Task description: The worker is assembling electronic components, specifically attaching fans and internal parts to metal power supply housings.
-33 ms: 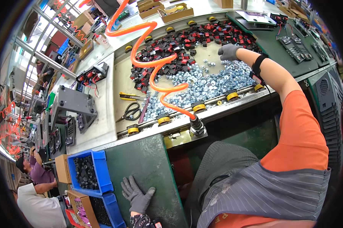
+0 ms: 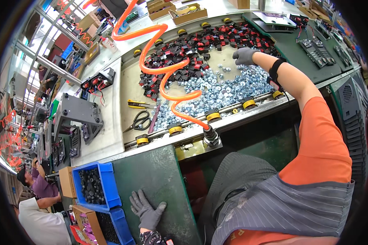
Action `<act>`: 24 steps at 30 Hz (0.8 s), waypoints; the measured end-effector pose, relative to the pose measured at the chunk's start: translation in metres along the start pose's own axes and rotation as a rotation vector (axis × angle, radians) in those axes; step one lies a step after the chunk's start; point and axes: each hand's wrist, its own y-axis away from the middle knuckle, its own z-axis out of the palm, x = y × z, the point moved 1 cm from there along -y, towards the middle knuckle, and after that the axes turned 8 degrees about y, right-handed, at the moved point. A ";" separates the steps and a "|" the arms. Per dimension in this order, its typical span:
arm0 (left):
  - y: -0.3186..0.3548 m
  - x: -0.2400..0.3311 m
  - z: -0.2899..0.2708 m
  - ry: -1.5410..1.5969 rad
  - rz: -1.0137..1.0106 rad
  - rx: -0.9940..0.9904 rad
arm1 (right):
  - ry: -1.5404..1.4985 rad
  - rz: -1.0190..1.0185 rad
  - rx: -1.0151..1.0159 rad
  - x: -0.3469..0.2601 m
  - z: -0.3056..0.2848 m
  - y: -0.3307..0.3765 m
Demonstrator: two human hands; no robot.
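My left hand (image 2: 150,212), in a grey glove, lies flat on the green work surface (image 2: 151,171) with its fingers spread and nothing in them. My right hand (image 2: 244,56), also gloved, is stretched out over the far part of the wide, shallow tray (image 2: 171,90). Its fingers curl inward, and what they hold, if anything, is hidden. Beside it spread small black-and-red parts (image 2: 196,61) that look like switches. Nearer to me lies a heap of small shiny metal fasteners (image 2: 216,90); their exact kind is too small to tell.
A coiled orange air hose (image 2: 169,69) hangs across the tray to a fitting (image 2: 211,136). Scissors (image 2: 139,120) and a yellow utility knife (image 2: 138,104) lie at the tray's left. Blue bins (image 2: 108,179) stand left of my left hand. Grey housings (image 2: 80,110) sit farther left; co-workers (image 2: 45,218) are beyond.
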 end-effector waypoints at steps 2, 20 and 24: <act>0.001 0.000 -0.001 -0.014 -0.015 -0.012 | -0.043 -0.050 0.065 -0.005 0.007 -0.011; 0.005 0.000 0.000 0.002 -0.023 0.017 | -0.791 -0.049 0.088 -0.008 0.037 0.007; -0.013 0.003 0.002 0.034 0.058 0.016 | -0.699 -0.262 0.337 0.229 0.108 -0.016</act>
